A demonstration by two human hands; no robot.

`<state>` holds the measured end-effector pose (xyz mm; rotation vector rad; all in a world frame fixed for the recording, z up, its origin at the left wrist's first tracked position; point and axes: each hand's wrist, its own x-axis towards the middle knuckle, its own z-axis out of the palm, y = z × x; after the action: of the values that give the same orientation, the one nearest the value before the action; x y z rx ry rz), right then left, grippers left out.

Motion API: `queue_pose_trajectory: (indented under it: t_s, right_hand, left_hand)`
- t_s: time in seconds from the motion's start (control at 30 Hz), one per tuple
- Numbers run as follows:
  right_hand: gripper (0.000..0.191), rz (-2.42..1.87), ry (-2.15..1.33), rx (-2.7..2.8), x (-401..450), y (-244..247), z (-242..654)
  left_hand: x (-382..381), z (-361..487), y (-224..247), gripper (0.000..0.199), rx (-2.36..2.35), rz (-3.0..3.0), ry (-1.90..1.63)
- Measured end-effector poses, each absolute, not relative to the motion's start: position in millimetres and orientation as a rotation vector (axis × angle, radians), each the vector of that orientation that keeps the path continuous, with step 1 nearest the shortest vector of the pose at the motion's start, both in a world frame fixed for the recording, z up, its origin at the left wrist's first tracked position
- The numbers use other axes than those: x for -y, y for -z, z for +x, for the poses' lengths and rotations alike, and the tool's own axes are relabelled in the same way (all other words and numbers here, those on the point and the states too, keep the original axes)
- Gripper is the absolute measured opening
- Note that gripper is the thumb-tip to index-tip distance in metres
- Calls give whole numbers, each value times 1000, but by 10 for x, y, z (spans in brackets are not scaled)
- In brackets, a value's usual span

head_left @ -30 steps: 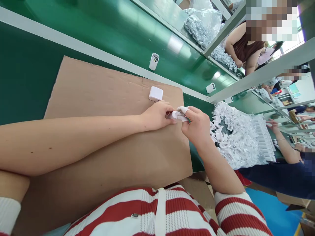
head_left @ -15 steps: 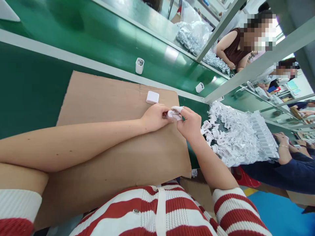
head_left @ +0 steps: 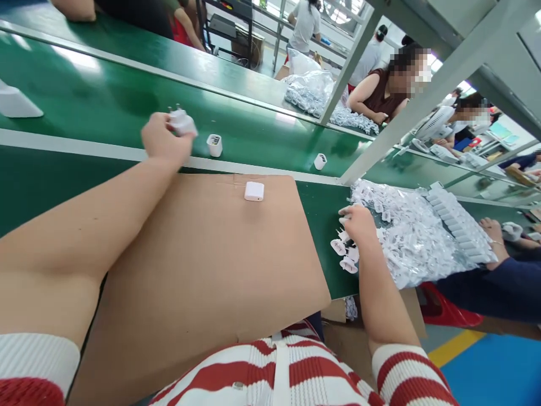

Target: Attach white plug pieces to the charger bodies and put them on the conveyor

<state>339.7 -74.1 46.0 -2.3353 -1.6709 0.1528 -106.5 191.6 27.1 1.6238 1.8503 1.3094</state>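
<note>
My left hand [head_left: 164,138] is over the green belt, its fingers closed round a white plug adapter [head_left: 182,122] whose two metal pins point up. Over at the right, my right hand [head_left: 361,225] is held above several loose white plug pieces [head_left: 349,265]. Its fingers stretch to the left, slightly apart, with white covers on the tips; nothing shows between them. A white charger block [head_left: 254,192] lies on the brown cardboard sheet [head_left: 220,254] between my hands. One white charger housing [head_left: 214,145] stands on the belt just right of my left hand.
Another white housing [head_left: 320,162] lies farther right on the green belt [head_left: 262,127]. A heap of bagged white parts [head_left: 409,237] spreads beyond my right hand. A metal post [head_left: 359,152] rises behind it. Co-workers sit across the belt and at the right.
My hands were together at a small white piece over the cardboard. Now they are apart: the left has moved left to the belt with the plug adapter, the right has moved to the plug pieces.
</note>
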Motion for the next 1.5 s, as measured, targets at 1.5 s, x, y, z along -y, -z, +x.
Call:
queue_pose_trajectory:
  t_s: [1.5]
  right_hand:
    - [24,-1415,-223,2222,660,-874,2101]
  left_hand:
    - [-32,-14,33,31,-727,2020,-867]
